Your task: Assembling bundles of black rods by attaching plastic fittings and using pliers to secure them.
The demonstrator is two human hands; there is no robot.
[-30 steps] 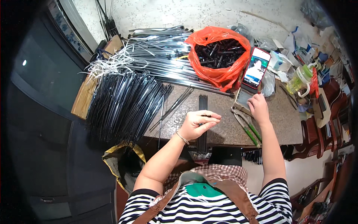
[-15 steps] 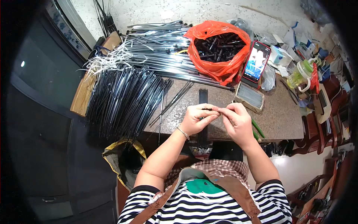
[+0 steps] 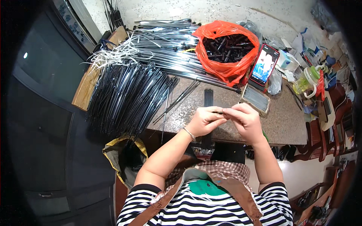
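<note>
Black-and-white striped short-sleeved top, brown apron straps over the shoulders, green patch at the chest, forearms were bare — thin silver bracelet (image 3: 189, 133) on the left wrist.

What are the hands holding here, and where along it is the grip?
A small thin dark rod-like piece, pinched between the fingertips of the left hand and right hand, one at each end. Its exact kind is too small to tell.

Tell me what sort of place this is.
Probably a small home workshop for piecework assembly. A speckled stone worktop holds heaps of long thin black rods, an orange plastic bag of small black parts and a propped red-cased phone.
</note>
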